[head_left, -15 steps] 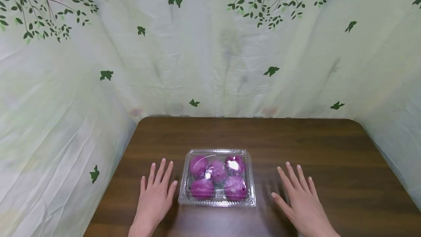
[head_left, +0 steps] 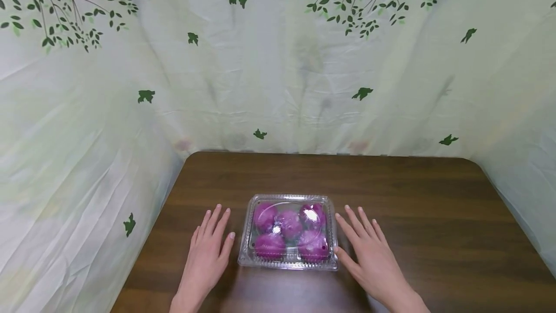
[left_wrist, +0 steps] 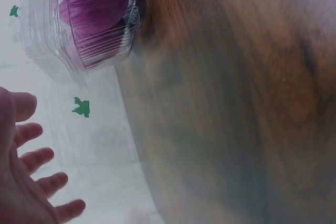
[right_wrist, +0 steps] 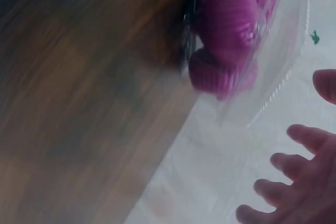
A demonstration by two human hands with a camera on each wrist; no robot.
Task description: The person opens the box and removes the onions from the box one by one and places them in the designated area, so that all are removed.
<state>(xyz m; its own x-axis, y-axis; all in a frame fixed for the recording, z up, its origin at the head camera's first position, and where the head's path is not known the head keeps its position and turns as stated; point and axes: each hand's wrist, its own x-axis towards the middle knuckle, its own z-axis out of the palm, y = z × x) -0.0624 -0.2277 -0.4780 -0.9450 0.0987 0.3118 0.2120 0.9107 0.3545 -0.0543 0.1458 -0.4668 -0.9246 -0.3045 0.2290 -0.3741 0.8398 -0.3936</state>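
Observation:
A clear plastic clamshell box (head_left: 288, 263) with a ribbed rim sits on the brown table, its lid down. Through the lid several purple round objects (head_left: 290, 224) show; their exact kind I cannot tell. Left of the box, my left hand (head_left: 204, 257) is spread with straight fingers and holds nothing. A small gap parts its thumb from the box, and the left wrist view shows the relaxed fingers (left_wrist: 39, 157) apart from the wall. On the other side my right hand (head_left: 369, 255) is also spread, its thumb tip close by the right rim; whether they touch I cannot tell.
The wooden table (head_left: 434, 216) has rounded far corners. Behind it and at both sides hangs a pale curtain (head_left: 278, 81) printed with branches and green shapes.
My right hand has moved left, from well clear of the box to beside its right rim. My left hand has hardly moved. The head view has shifted slightly.

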